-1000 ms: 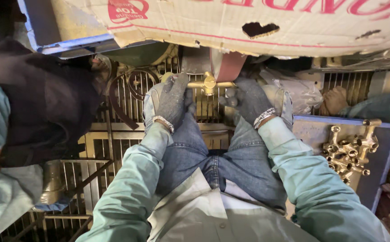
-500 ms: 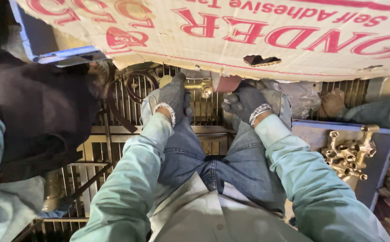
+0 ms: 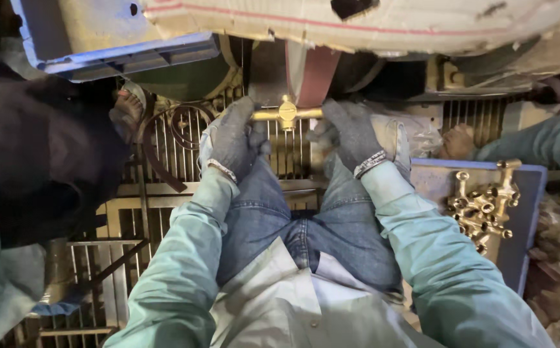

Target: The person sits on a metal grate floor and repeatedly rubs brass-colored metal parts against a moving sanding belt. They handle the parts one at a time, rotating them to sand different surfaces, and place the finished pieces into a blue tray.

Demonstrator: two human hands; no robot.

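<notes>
**Inspector:** State the position of both hands.

**Assistant:** The left hand [image 3: 233, 136] and right hand [image 3: 351, 132], both in grey gloves, grip opposite ends of a brass cross-shaped fitting [image 3: 286, 113]. It is held level against a reddish abrasive belt [image 3: 312, 74].

**Inspector:** Surroundings?

**Assistant:** The person sits in jeans [image 3: 305, 219] over a metal grate floor [image 3: 164, 212]. A blue tray [image 3: 524, 219] at the right carries a heap of similar brass fittings [image 3: 483, 206]. A cardboard sheet [image 3: 370, 26] hangs overhead, with a blue crate [image 3: 125, 51] beside it.

**Inspector:** Others present?

**Assistant:** A dark-clad person [image 3: 28, 154] at the left; a teal sleeve [image 3: 544, 142] at the right edge.
</notes>
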